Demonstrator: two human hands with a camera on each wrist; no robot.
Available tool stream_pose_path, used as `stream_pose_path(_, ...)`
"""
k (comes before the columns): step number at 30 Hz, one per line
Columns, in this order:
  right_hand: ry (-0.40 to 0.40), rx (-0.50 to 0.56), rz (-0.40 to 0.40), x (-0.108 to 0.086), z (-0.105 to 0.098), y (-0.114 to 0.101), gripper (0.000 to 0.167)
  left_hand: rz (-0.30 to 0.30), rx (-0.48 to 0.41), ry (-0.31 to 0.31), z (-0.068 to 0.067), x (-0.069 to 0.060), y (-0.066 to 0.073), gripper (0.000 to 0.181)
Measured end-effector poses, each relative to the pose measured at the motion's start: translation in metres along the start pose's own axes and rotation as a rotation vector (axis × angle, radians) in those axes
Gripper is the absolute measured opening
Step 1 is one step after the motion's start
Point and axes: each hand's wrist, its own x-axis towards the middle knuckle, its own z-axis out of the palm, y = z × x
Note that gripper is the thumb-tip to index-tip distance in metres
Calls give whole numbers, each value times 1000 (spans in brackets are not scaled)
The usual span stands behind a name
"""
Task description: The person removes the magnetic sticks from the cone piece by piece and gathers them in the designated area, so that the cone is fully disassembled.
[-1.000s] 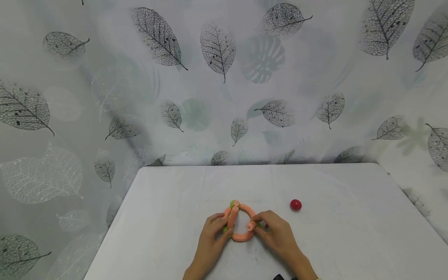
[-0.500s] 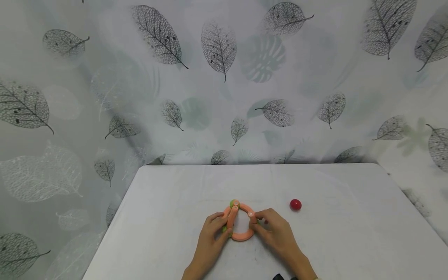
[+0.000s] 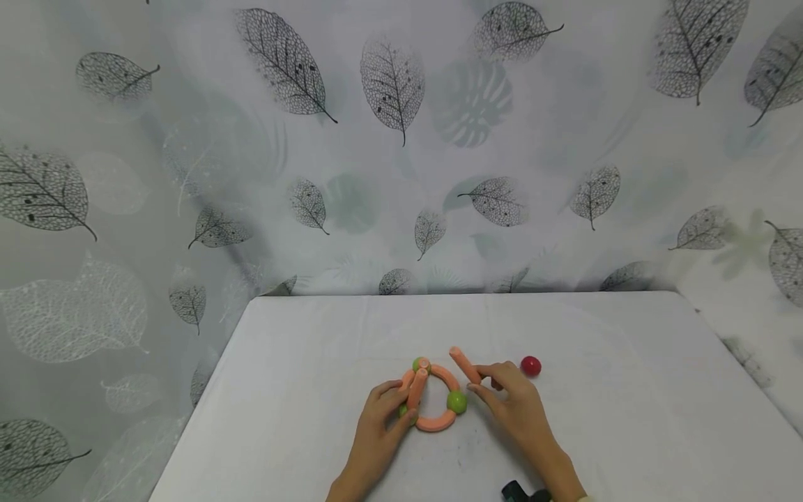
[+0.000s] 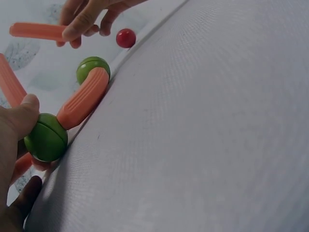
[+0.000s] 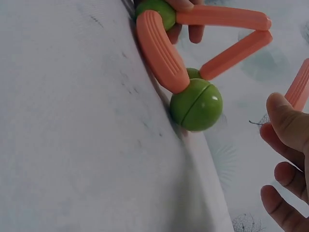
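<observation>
A ring of curved orange rods and green balls lies flat on the white table. Two straight orange rods rise from two of the balls, leaning so their tops meet or nearly meet. At the ring's left side, my left hand grips a green ball, its thumb beside the base of a straight rod. To the right of the ring and above the table, my right hand pinches a loose straight orange rod at one end. The nearest green ball has nothing standing on it.
A red ball lies on the table just beyond my right hand. Behind the table hangs a leaf-patterned curtain, which also runs along the left and right sides. A dark device sits at my right wrist.
My right hand held the straight rod upright at the ring's right green ball. It has since lifted the rod off, moving up and right, baring the ball. My left hand stays put.
</observation>
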Motion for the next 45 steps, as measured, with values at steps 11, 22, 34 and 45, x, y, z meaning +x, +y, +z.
stream_pose_path(11, 119, 32, 51, 10, -32, 24, 43, -26, -20, -11, 0, 2, 0, 37)
stream_pose_path(22, 163, 28, 365, 0, -63, 47, 45, -66, -45, -35, -1, 1, 0, 38)
stream_pose_path(34, 213, -83, 564, -6, -80, 68, 39, -2, -1, -17, 0, 0, -2, 39)
stream_pose_path(45, 132, -207, 746, -13, -84, 80, 38, 18, 22, -9, 1, 1, -2, 37)
